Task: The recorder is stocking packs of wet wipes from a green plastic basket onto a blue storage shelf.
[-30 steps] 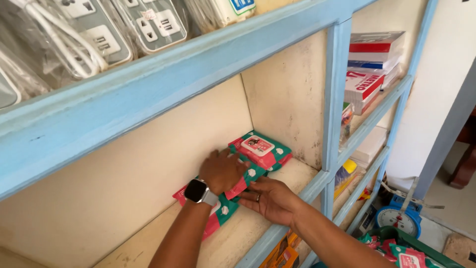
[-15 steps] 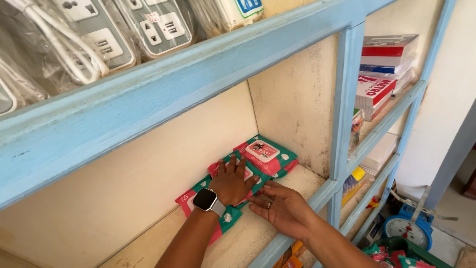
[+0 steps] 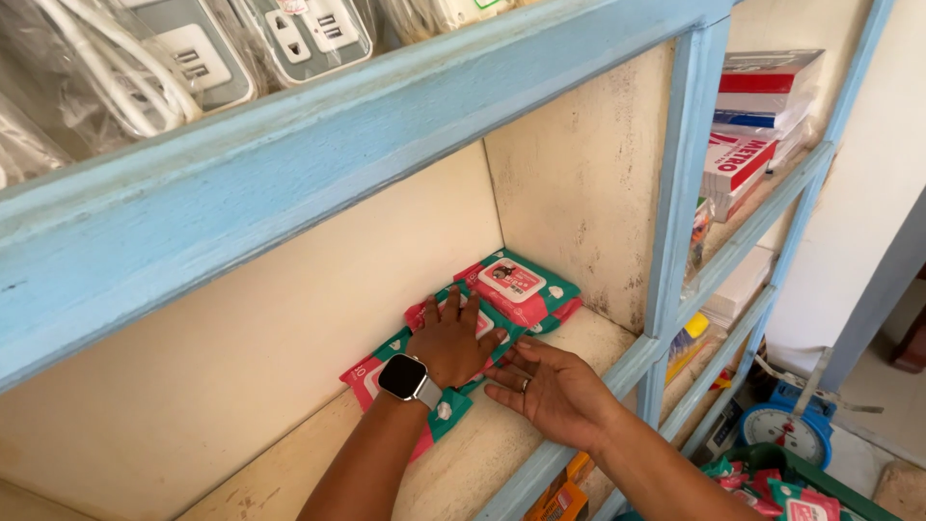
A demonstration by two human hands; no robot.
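Note:
Several flat green-and-pink wipe packs lie overlapping in a row at the back of a cream shelf framed in blue wood. My left hand, with a smartwatch on the wrist, presses flat on the middle pack, fingers spread. My right hand, wearing a ring, lies open beside it, fingertips touching the front edge of the packs. Neither hand grips anything.
A blue shelf beam crosses above, with bagged power strips on it. A blue upright post stands to the right, then red-and-white boxes. Below right are a blue weighing scale and a green basket with more packs.
The view has shifted slightly up and right. Both hands stay on the packs; my left hand has slid a little along the row and the right fingers have closed in on the packs' edge.

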